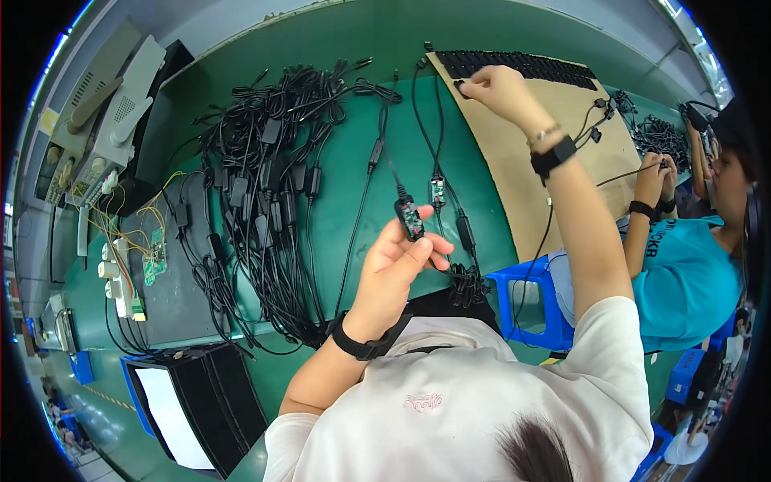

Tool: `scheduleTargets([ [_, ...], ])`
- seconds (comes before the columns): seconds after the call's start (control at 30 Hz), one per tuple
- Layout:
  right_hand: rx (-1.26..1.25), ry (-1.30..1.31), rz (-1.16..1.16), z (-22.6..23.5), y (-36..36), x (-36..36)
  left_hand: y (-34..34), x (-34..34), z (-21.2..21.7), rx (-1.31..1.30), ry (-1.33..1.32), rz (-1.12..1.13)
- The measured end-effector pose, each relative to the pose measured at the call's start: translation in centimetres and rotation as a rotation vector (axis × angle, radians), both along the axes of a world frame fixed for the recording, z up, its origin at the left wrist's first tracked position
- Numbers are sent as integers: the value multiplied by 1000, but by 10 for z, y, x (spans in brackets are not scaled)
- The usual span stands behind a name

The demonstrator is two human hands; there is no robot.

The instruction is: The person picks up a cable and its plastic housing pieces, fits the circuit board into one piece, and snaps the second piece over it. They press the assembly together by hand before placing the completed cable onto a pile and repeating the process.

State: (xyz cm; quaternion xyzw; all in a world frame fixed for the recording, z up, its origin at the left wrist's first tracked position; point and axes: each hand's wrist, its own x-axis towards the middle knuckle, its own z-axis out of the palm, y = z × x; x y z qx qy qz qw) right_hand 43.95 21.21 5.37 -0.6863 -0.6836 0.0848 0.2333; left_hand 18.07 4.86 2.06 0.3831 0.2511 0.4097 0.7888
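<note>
My left hand [393,269] is closed on a black inline cable box [410,218] whose lid side is off, so the green circuit board inside shows. A cable rises from its far end. My right hand [499,90] is stretched out over the far left of a cardboard sheet [514,161], fingers pinching a small black plastic piece [461,88]. Beside that hand, rows of similar black pieces [522,66] line the sheet's far edge. Between the hands, another uncovered cable box [437,191] with its board showing lies on the green table [482,217].
A thick heap of black cables [269,169] covers the table's left part. Farther left are a circuit board with yellow wires [157,257], a white power strip [122,277] and grey instruments [116,120]. On the right, a co-worker in a blue shirt [691,281] handles a cable near a blue stool [522,301].
</note>
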Motion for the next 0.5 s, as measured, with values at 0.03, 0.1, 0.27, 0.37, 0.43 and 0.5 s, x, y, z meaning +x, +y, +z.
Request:
scheduleTargets([
  [0.03, 0, -1, 1, -8, 10, 7, 2, -1, 0, 13, 5, 8],
  [0.1, -125, -175, -157, -24, 29, 15, 6, -3, 4, -44, -35, 9],
  [0.27, -148, -266, -151, -46, 47, 23, 6, -2, 10, -152, -116, -8],
  [0.37, -222, -104, -127, -18, 29, 3, 8, -5, 6, -156, -133, 54],
  [0.43, -347, 389, 65, 5, -10, -21, 8, -5, 0, -172, -174, 150],
  [0.5, -435, 726, 247, 19, -63, -48, 10, -5, -3, -170, -198, 177],
])
